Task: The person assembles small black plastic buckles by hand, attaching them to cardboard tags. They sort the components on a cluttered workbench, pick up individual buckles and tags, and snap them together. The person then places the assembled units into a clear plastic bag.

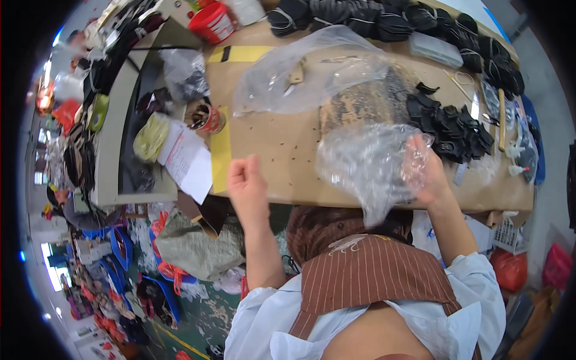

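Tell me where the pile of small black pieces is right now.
In the head view, the pile of black pieces lies on the right side of the table, just beyond the right hand and right of the worn board.

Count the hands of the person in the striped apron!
2: the left hand, curled, by the near edge of the brown table; the right hand at the right side of the clear plastic. Neither is fully hidden.

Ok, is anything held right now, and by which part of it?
The clear plastic bag hangs from its right side at the right grip; whether pinched or only draped can't be told. The left grip is curled, nothing visible in it.
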The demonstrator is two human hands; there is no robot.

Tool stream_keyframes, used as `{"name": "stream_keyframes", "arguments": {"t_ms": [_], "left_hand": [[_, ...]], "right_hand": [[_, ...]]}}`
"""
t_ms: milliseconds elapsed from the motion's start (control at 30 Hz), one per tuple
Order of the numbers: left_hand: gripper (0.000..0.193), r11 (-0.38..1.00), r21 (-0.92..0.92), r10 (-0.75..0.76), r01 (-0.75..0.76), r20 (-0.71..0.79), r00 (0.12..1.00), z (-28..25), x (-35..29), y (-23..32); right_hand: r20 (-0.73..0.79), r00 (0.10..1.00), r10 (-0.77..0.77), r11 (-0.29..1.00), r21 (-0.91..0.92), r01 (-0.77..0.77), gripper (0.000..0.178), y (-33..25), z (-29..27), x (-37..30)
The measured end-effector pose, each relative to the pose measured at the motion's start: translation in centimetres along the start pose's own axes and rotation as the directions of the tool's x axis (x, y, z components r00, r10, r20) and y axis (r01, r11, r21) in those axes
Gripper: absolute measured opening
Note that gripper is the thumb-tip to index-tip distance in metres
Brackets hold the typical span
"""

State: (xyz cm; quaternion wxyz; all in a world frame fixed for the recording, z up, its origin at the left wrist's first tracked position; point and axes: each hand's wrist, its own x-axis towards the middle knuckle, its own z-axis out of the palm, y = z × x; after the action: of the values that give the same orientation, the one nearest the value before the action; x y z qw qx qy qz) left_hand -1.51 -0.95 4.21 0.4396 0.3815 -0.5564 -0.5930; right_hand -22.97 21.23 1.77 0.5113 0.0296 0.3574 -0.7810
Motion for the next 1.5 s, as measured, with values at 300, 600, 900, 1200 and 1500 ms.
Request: {"name": "stream_keyframes", "arguments": {"t_ms": [300,600,900,1200,1500], "left_hand": [[0.030,0.724,0.647,-0.394,-0.241,0.674,0.625,9.5,-5.9,2.8],[0.018,0.676,-0.305,-0.334,0.671,0.685,0.648,7.1,-5.6,-1.0],[0.027,0.618,-0.299,-0.488,0.727,0.580,0.653,5.7,-5.2,-2.0],[0.030,0.977,0.054,-0.199,0.205,0.567,0.799,6.7,-5.5,2.2],[0.031,0.832,0.480,-0.537,0.280,0.565,0.626,5.7,-2.5,4.7]], "right_hand": [[0.384,0.860,-0.336,0.634,-0.583,0.508,0.020,2.3,3.6,-0.7],[0.451,0.891,0.040,0.972,-0.224,0.070,0.026,2.1,1.4,-0.5],[0.674,0.735,0.077,0.884,-0.387,0.262,0.023,1.6,2.1,0.3],[0.433,0.898,0.079,0.958,0.215,-0.189,0.039,-1.3,0.8,2.5],[0.555,0.808,-0.198,-0.675,-0.675,0.298,0.095,-12.7,-3.8,-1.5]]}}
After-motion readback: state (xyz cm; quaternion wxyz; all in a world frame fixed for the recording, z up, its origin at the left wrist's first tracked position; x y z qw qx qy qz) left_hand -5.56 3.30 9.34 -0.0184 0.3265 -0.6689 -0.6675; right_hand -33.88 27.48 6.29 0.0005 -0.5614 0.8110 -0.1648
